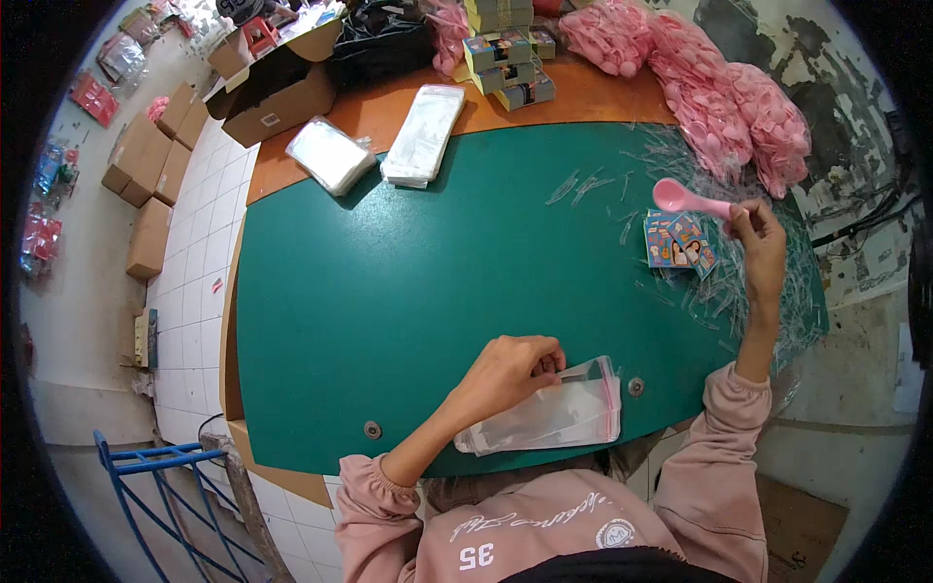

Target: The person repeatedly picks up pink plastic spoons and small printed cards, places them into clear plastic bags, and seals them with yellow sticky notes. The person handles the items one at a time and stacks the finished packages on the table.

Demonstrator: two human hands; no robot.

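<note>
A pink plastic spoon (688,198) is pinched by its handle in my right hand (761,248), raised over the right side of the green table. Just below the spoon lie small colourful printed cards (673,241), overlapping each other. My left hand (510,374) is closed at the edge of a clear plastic bag on top of a stack of clear bags (544,420) at the table's near edge. The bags have a pinkish strip along their right end. My left fingertips are partly hidden, but they seem to pinch the top bag.
Clear plastic strips (719,291) litter the table's right side. Bundles of pink spoons (719,107) lie at the far right. Two more bag stacks (423,134) sit at the far left. Beyond them are card stacks (507,68) and a cardboard box (282,102). A blue metal rack (175,466) stands lower left.
</note>
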